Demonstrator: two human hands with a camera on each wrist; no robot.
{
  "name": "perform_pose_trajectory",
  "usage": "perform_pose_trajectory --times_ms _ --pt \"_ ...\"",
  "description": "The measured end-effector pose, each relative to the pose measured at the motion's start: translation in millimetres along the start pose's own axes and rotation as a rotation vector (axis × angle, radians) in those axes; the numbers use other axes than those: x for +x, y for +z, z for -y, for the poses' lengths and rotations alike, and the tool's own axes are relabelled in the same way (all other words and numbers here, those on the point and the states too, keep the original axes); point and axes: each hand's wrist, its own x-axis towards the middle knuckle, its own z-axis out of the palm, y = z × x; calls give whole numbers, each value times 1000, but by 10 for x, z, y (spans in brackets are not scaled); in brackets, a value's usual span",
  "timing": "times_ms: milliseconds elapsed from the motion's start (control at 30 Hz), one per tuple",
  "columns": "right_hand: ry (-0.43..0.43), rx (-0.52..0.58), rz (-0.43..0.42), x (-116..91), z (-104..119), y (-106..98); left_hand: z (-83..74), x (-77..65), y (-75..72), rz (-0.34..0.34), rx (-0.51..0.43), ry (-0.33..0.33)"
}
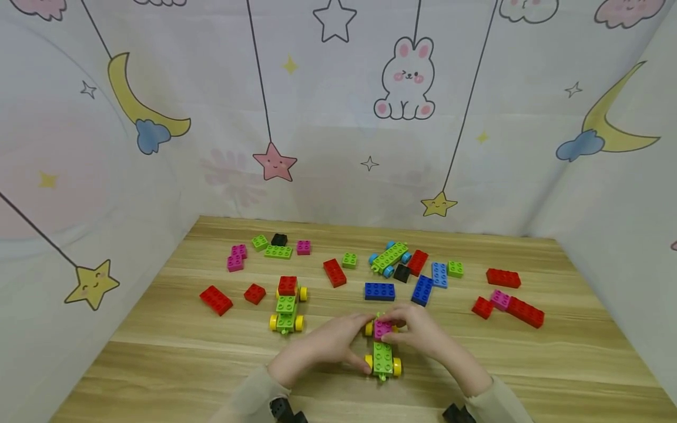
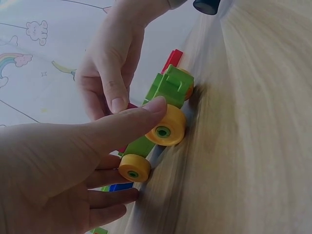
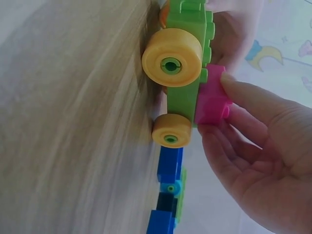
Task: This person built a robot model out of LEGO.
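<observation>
A toy car (image 1: 383, 359) with a green studded base and yellow wheels stands on the table in front of me. On its far half sits a pink brick (image 3: 210, 100), pinched between the thumb and fingers of my right hand (image 1: 423, 333). From the car's left side, my left hand (image 1: 330, 339) holds it, thumb against the near yellow wheel (image 2: 168, 126) and fingers reaching along to the far one. In the right wrist view the pink brick lies flush along the green base. A second toy car (image 1: 286, 306), green with a red brick on top, stands to the left.
Loose bricks lie across the wooden table (image 1: 174, 364): a blue one (image 1: 379, 291) just beyond the hands, red ones (image 1: 215, 300) at left and a red brick (image 1: 526, 312) at right. Farther back is a green base (image 1: 389, 258) with blue wheels. A printed curtain (image 1: 338, 188) encloses the table.
</observation>
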Motion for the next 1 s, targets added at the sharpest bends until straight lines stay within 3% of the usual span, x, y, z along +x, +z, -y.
perform_pose_trajectory --times_ms 733,1000 --pt "-5 15 -6 -11 -16 20 -54 -36 -43 30 52 4" --pt "-7 -5 -19 -2 -29 25 -84 -117 -225 59 49 38"
